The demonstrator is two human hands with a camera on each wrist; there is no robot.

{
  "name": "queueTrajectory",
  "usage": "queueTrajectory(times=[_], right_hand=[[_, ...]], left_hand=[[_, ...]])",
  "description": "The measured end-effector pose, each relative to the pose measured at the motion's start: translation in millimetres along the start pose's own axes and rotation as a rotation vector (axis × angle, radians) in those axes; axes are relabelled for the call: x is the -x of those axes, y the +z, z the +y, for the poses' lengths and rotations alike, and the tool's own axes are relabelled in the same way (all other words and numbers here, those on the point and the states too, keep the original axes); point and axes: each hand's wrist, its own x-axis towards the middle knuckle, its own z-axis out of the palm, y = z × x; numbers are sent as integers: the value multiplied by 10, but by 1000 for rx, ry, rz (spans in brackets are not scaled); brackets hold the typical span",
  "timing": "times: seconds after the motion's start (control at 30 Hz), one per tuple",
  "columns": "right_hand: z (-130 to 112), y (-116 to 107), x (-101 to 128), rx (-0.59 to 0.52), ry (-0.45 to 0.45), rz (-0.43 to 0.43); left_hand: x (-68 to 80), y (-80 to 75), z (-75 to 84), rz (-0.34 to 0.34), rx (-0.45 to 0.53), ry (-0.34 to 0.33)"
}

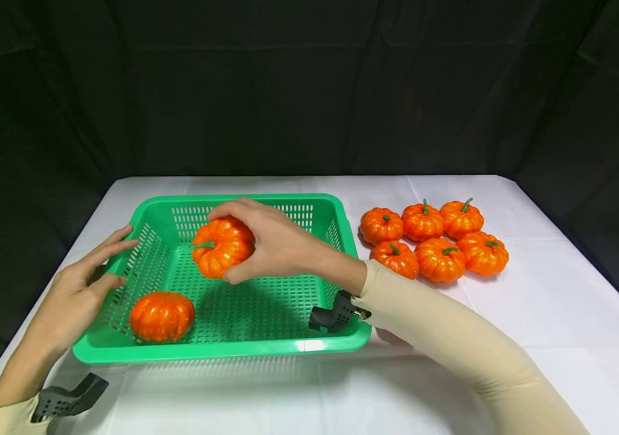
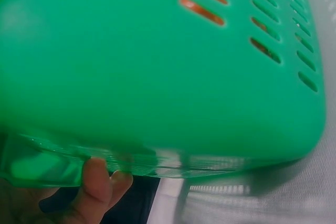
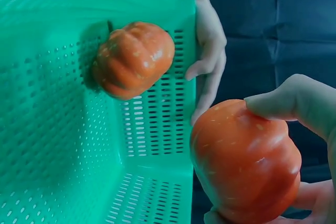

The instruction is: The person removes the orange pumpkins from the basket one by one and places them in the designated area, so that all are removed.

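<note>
Your right hand [image 1: 273, 241] grips a glossy orange plastic pumpkin with a green stem [image 1: 222, 246], fingers curled over its top and thumb under its near side, and holds it in the air above the floor of the green perforated plastic basket [image 1: 222, 350]. The pumpkin is tipped, its stem pointing toward the desk's left edge. From the right wrist view the fingertips wrap the pumpkin's [image 3: 245, 163] upper and lower edges, and it hangs clear of the basket wall [image 3: 52, 103].

Your left hand [image 1: 78, 290] rests against the outside of the basket's left wall, fingers spread and nearly straight, the fingertips reaching the rim near its far left corner. The left wrist view shows fingertips [image 2: 97, 182] touching the underside of the basket's [image 2: 157, 77] rim.

A second orange pumpkin [image 1: 162, 316] lies on the basket floor in its near left corner, well apart from the held one and just inside the wall your left hand touches. It also shows in the right wrist view [image 3: 134, 59].

The basket sits on the white cloth-covered desk [image 1: 532, 314], toward its left side. Six more orange pumpkins [image 1: 434, 238] stand upright in a tight cluster on the desk toward its far right corner, touching one another and just beside the basket's right wall. Your right forearm in its beige sleeve [image 1: 450, 338] crosses over the basket's near right corner.
</note>
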Motion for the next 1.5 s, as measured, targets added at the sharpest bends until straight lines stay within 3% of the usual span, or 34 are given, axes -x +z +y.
queueTrajectory(times=[0.5,0.73,0.9,1.1,1.33,1.5], right_hand=[[-13,-320,438,-189,-33,128],[3,-447,646,-248,-5,162],[57,-574,812,-239,6,198],[109,-725,1053,-223,92,239],[188,-878,1316,-291,164,304],[284,-992,1488,-209,186,375]], left_hand=[[3,-14,2,3,3,16],[-10,-20,7,7,7,11],[-3,-12,-5,4,11,5],[8,-5,-10,0,-4,12],[15,6,1,1,-7,9],[11,-5,20,3,-19,13]])
